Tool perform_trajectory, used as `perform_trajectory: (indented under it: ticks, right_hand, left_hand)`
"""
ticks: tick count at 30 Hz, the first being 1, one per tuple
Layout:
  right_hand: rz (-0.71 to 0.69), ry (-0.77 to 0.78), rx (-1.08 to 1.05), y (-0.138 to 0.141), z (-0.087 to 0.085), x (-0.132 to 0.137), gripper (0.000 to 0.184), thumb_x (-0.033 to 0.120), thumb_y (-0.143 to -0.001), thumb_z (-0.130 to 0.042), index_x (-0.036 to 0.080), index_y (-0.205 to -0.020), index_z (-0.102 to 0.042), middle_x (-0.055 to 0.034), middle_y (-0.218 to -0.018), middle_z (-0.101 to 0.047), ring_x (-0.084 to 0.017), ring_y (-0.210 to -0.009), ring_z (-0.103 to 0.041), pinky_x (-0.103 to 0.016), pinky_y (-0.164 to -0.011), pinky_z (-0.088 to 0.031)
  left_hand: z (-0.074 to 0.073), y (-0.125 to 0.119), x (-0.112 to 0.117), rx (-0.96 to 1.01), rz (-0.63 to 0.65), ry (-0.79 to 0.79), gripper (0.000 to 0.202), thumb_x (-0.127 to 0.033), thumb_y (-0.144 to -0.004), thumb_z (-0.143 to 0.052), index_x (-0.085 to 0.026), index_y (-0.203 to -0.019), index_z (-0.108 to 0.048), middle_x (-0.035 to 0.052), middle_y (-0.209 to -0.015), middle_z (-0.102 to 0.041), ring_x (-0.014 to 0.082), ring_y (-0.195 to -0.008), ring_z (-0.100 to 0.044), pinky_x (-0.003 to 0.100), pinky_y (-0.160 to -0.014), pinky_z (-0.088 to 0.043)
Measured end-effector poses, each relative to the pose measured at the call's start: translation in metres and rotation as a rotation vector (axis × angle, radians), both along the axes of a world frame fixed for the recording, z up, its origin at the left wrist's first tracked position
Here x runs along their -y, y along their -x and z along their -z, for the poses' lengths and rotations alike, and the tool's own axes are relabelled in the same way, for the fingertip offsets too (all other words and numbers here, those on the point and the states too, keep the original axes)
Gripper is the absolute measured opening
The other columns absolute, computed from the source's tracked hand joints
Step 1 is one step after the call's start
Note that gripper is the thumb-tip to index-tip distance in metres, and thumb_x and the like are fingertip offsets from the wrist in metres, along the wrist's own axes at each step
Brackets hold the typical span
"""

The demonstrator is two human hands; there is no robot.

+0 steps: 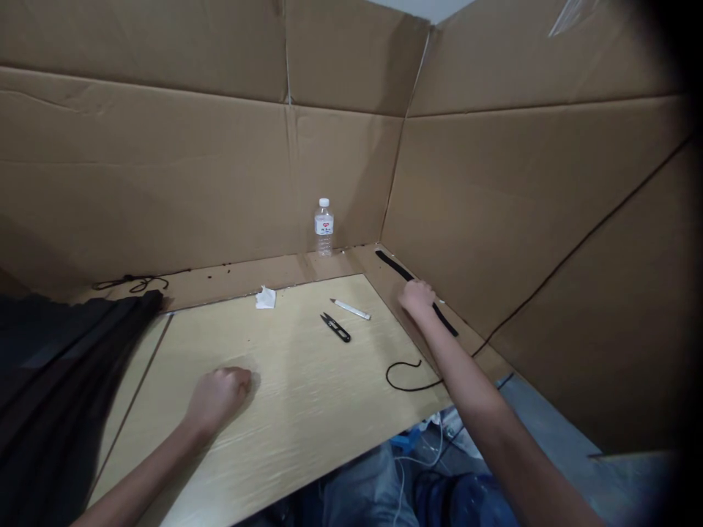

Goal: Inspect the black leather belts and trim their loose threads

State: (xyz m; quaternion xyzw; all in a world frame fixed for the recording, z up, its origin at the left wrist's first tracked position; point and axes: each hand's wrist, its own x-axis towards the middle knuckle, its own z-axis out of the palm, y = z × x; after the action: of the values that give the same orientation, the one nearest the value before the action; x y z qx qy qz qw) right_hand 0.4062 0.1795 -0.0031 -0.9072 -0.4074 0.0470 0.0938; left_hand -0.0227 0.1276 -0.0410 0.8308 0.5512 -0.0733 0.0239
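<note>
My left hand [220, 394] rests as a closed fist on the pale yellow board, with nothing showing from it. On the right, my right hand [417, 297] is closed over a black strip [446, 320] that sticks out on both sides of it, along the cardboard border. Black thread snips [336, 328] lie near the middle of the board. Just beyond them is a white pen [350, 309]. A black cord [403, 389] curls on the board below my right forearm and runs up across the right cardboard wall.
Tall cardboard walls [165, 183] enclose the back and right. A clear bottle [324, 228] with a white cap stands at the back. Crumpled white tissue [266, 298] lies on the board. Dark fabric [60, 388] covers the left side, with tangled black cord [132, 282] behind it.
</note>
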Motion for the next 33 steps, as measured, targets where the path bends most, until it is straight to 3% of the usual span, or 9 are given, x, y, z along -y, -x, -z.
perform_trajectory:
  ticks: [5,12,19,24,27,29,31,33]
  right_hand:
    - [0.173,0.043,0.012,-0.033,0.014,0.016,0.040,0.032,-0.097,-0.045,0.006,-0.128,-0.046,-0.0144,-0.127,-0.044,-0.018,-0.117,-0.046,-0.038,-0.101,-0.041]
    - [0.185,-0.015,0.000,-0.046,0.030,0.021,0.042,0.032,-0.094,-0.051,0.005,-0.126,-0.048,-0.0153,-0.127,-0.044,-0.020,-0.120,-0.045,-0.038,-0.102,-0.041]
    - [0.127,-0.161,-0.119,-0.046,0.021,0.037,0.043,0.033,-0.095,-0.048,0.004,-0.127,-0.046,-0.0161,-0.128,-0.042,-0.019,-0.115,-0.047,-0.037,-0.101,-0.041]
    - [0.036,-0.308,-0.331,-0.037,-0.002,0.057,0.036,0.031,-0.096,-0.045,0.002,-0.117,-0.050,-0.0166,-0.120,-0.047,-0.017,-0.111,-0.049,-0.033,-0.098,-0.041]
    - [-0.118,-0.376,-0.591,-0.015,-0.019,0.074,0.036,0.037,-0.097,-0.040,0.004,-0.101,-0.054,-0.0147,-0.099,-0.056,-0.012,-0.088,-0.055,-0.021,-0.079,-0.044]
    - [-0.253,-0.376,-0.825,0.012,-0.029,0.088,0.042,0.046,-0.096,-0.036,0.007,-0.097,-0.052,-0.0090,-0.085,-0.057,-0.008,-0.067,-0.051,-0.017,-0.063,-0.042]
    - [-0.377,-0.372,-1.033,0.046,-0.034,0.104,0.046,0.052,-0.094,-0.036,0.009,-0.099,-0.051,-0.0065,-0.084,-0.055,-0.005,-0.061,-0.047,-0.016,-0.057,-0.041]
    - [-0.465,-0.345,-1.193,0.083,-0.035,0.119,0.050,0.056,-0.090,-0.041,0.009,-0.101,-0.051,-0.0067,-0.087,-0.054,-0.004,-0.059,-0.045,-0.016,-0.052,-0.039]
  left_hand:
    - [-0.004,-0.003,0.002,-0.002,-0.007,-0.014,0.032,-0.011,-0.078,-0.033,-0.020,-0.069,-0.063,0.0080,-0.089,-0.071,0.0279,-0.089,-0.064,0.034,-0.069,-0.038]
    - [-0.005,-0.003,0.004,0.021,-0.019,-0.022,0.034,-0.010,-0.079,-0.032,-0.016,-0.070,-0.064,0.0094,-0.086,-0.070,0.0254,-0.085,-0.064,0.031,-0.066,-0.036]
    - [-0.005,-0.002,0.002,0.016,-0.010,-0.022,0.033,-0.012,-0.081,-0.033,-0.017,-0.071,-0.064,0.0096,-0.086,-0.070,0.0248,-0.084,-0.064,0.029,-0.064,-0.034]
    - [-0.001,-0.003,0.002,0.099,-0.001,-0.024,0.029,-0.010,-0.077,-0.033,-0.016,-0.064,-0.059,0.0087,-0.079,-0.068,0.0224,-0.076,-0.061,0.029,-0.061,-0.031]
    - [-0.006,-0.018,0.004,0.337,0.039,-0.039,0.023,-0.009,-0.072,-0.036,-0.016,-0.059,-0.053,0.0066,-0.068,-0.062,0.0199,-0.069,-0.057,0.029,-0.064,-0.034]
    - [-0.018,-0.039,0.006,0.648,0.075,-0.031,0.018,-0.012,-0.074,-0.040,-0.016,-0.066,-0.057,0.0062,-0.072,-0.062,0.0196,-0.073,-0.057,0.030,-0.068,-0.038]
    - [-0.040,-0.065,0.007,1.089,0.045,0.033,0.023,-0.025,-0.080,-0.048,-0.015,-0.098,-0.061,0.0088,-0.098,-0.064,0.0207,-0.088,-0.059,0.031,-0.077,-0.044]
    - [-0.067,-0.089,0.007,1.472,-0.058,0.228,0.048,-0.035,-0.081,-0.054,-0.020,-0.127,-0.046,0.0103,-0.120,-0.057,0.0206,-0.099,-0.059,0.034,-0.084,-0.046]
